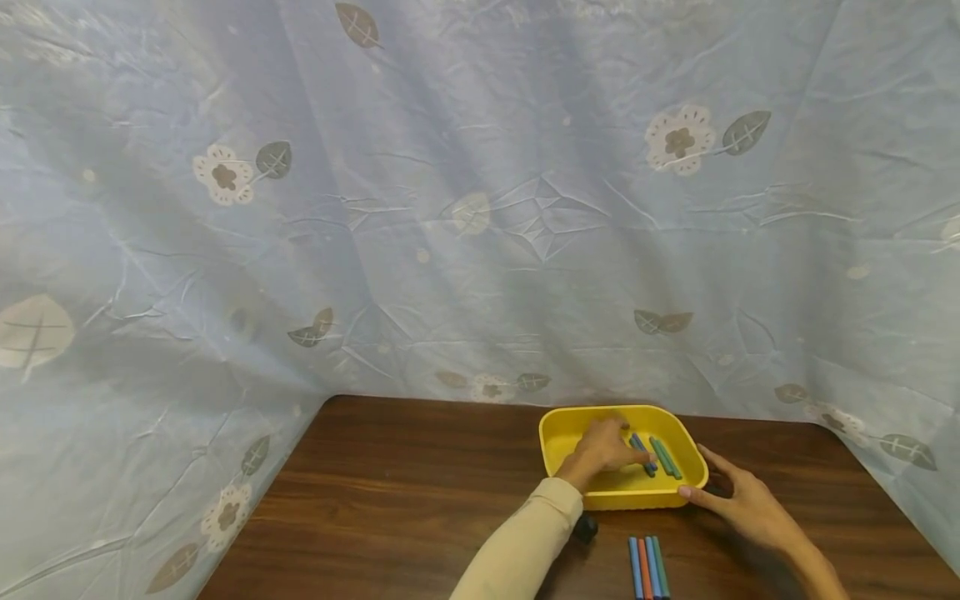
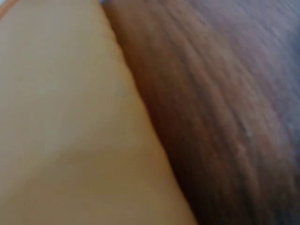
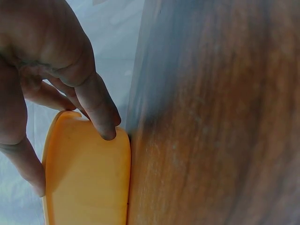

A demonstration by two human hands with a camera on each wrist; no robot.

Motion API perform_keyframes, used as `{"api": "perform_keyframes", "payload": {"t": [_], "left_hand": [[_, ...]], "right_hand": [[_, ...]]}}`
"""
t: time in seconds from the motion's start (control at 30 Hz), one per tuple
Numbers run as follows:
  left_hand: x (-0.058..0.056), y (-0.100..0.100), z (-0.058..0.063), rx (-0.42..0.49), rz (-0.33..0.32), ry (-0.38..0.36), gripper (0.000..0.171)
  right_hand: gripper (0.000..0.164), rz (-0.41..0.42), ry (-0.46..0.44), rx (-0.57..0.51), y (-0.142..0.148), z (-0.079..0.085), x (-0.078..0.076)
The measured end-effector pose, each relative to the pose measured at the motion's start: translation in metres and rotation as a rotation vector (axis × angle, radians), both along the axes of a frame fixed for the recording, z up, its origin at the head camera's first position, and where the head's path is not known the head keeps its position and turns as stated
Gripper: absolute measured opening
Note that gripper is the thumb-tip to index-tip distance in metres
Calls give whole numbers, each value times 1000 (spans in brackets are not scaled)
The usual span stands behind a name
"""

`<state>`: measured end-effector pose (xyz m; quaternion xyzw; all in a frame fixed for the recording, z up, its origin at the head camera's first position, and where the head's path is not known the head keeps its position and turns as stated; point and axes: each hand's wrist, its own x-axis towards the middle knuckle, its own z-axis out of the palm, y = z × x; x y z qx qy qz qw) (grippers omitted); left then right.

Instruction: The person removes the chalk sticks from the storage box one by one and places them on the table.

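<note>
A yellow plastic tray (image 1: 633, 500) stands on the table, with blue sticks (image 1: 638, 445) and green sticks (image 1: 666, 457) lying in its right half. My left hand (image 1: 602, 450) reaches down into it, fingers spread, the thumb over the blue sticks. The left wrist view shows only blurred yellow wall and wood. At the tray's right front corner, my right hand (image 1: 748, 502) holds the rim between thumb and fingers. The right wrist view has its thumb on the rim and its fingertips (image 3: 108, 133) against the outer wall.
In front of the tray, several blue, red and green sticks (image 1: 648, 567) lie side by side on the brown wooden table (image 1: 397, 492). A small black object (image 1: 585, 527) sits beside my left forearm. A pale blue patterned curtain (image 1: 480, 275) hangs behind the table and along its sides.
</note>
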<state>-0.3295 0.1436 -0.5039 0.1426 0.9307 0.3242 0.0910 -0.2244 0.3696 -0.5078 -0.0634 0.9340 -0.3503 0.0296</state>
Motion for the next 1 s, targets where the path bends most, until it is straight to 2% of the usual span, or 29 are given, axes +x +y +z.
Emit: {"api": "perform_keyframes", "payload": {"t": [0.2, 0.4, 0.73, 1.0], "left_hand": [[3, 5, -1, -108, -10, 29, 68], [6, 8, -2, -177, -11, 59, 55], [6, 10, -1, -186, -1, 60, 44], [6, 12, -3, -195, 2, 60, 43]], "right_hand": [[95, -4, -5, 1, 1, 1, -1], [92, 0, 3, -3, 1, -1, 0], [95, -15, 9, 25, 0, 0, 0], [94, -14, 5, 37, 1, 0, -2]]}}
